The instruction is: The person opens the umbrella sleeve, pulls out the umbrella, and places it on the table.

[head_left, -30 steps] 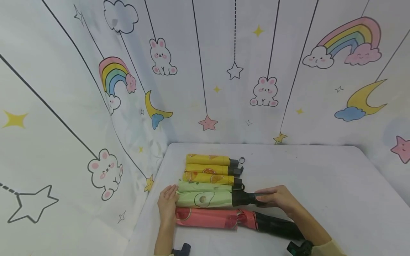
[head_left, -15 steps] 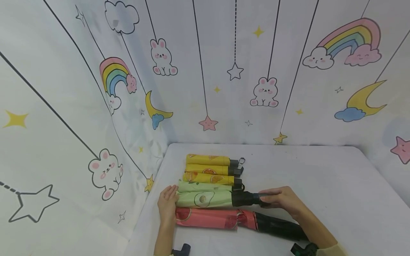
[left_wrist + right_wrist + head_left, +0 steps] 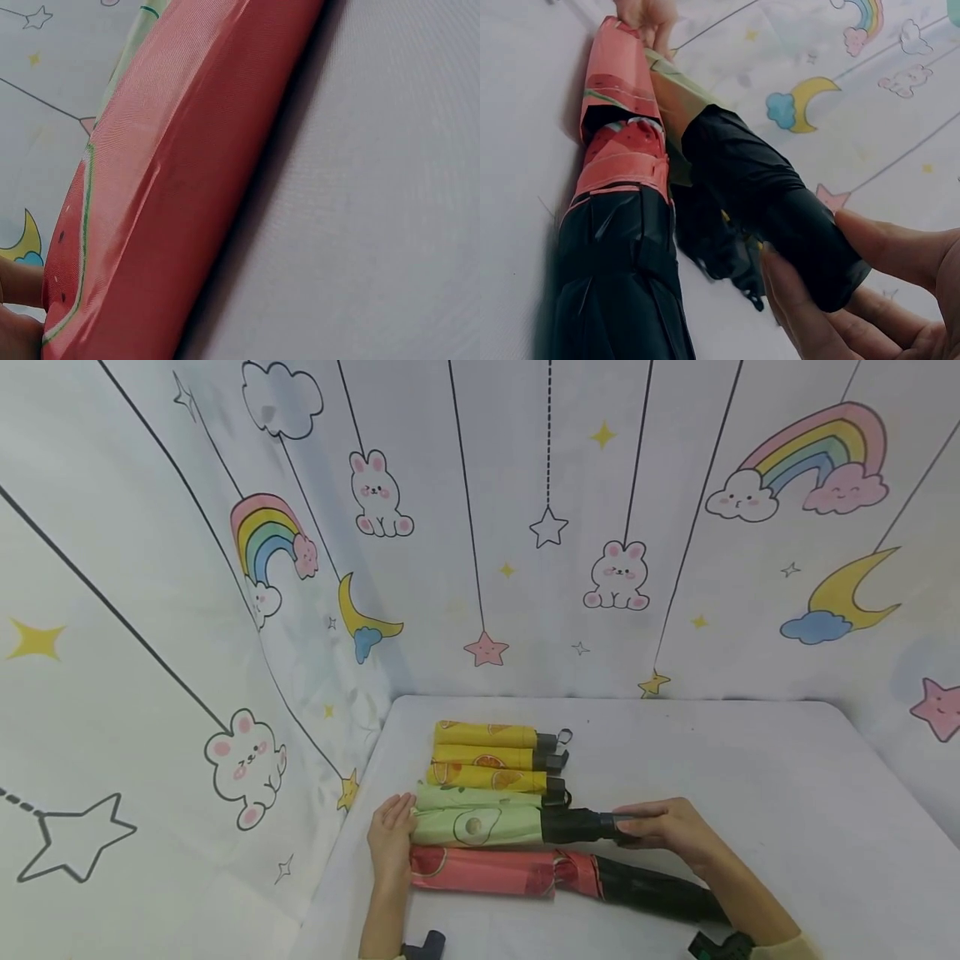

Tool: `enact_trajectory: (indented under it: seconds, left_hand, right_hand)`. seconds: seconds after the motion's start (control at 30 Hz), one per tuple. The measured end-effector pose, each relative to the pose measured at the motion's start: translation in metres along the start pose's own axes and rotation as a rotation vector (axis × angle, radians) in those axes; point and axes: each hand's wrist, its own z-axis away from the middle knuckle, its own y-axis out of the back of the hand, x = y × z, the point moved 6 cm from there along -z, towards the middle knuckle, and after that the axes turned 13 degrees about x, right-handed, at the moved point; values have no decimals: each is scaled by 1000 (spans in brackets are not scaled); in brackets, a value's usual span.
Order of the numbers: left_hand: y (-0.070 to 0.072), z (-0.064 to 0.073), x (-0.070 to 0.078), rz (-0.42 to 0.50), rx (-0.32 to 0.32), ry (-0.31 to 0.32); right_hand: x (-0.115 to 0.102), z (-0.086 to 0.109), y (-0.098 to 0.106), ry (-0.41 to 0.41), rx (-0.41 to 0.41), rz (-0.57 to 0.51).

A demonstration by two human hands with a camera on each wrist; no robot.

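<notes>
A light-green avocado-print umbrella sleeve [image 3: 517, 825] lies across the table, with a black folded umbrella [image 3: 573, 826] jutting from its right end. My right hand [image 3: 663, 831] pinches the umbrella's black end between thumb and fingers, which the right wrist view shows closely. At the sleeve's left end, my left hand [image 3: 390, 839] grips the fabric, its fingertips bent over the far side. Nearer to me lies a red watermelon-print sleeve [image 3: 483, 872], from which a second black folded umbrella [image 3: 660, 890] sticks out toward the right, passing under my right forearm.
Beyond the held umbrella is another light-green umbrella [image 3: 480, 797], then several yellow orange-print umbrellas [image 3: 483, 758] in a row, black handles pointing right. The white table [image 3: 757, 777] extends to the right. Behind it hangs a white cloth [image 3: 450, 568] with printed bunnies and rainbows.
My right hand has moved a little to the right, and slightly more of the black umbrella shows outside the avocado-print sleeve. My left hand has stayed in place.
</notes>
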Motion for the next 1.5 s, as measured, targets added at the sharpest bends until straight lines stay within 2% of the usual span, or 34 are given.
enact_trajectory:
  seconds: [0.77,1.5]
  left_hand:
    - [0,-1,7,31,8,-20]
    - [3,-2,-2,50,-11,0]
  right_hand:
    - [3,7,20,-18,-18,-14]
    - [13,20,45,-29,-8,-63]
